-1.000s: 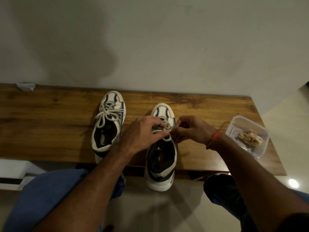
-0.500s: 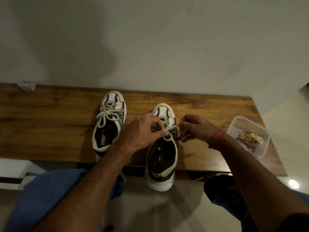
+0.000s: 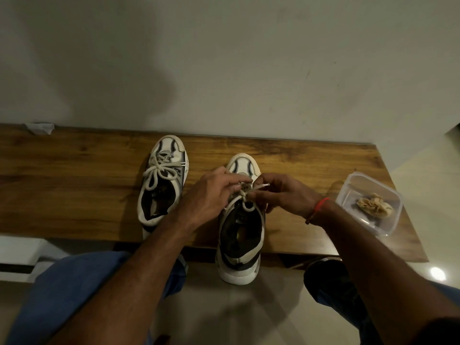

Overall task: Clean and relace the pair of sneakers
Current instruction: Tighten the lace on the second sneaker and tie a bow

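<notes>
Both hands' fingers pinch the lace [image 3: 242, 195] over the right sneaker [image 3: 240, 220], near edge of the tabletop [image 3: 74, 195]: left hand [image 3: 211, 195], right hand [image 3: 283, 192]. Left sneaker [image 3: 161, 180] already bow-tied; only this knot looks left. Half a second ago the right hand was pulled out rightward; now it's back at the knot.
</notes>
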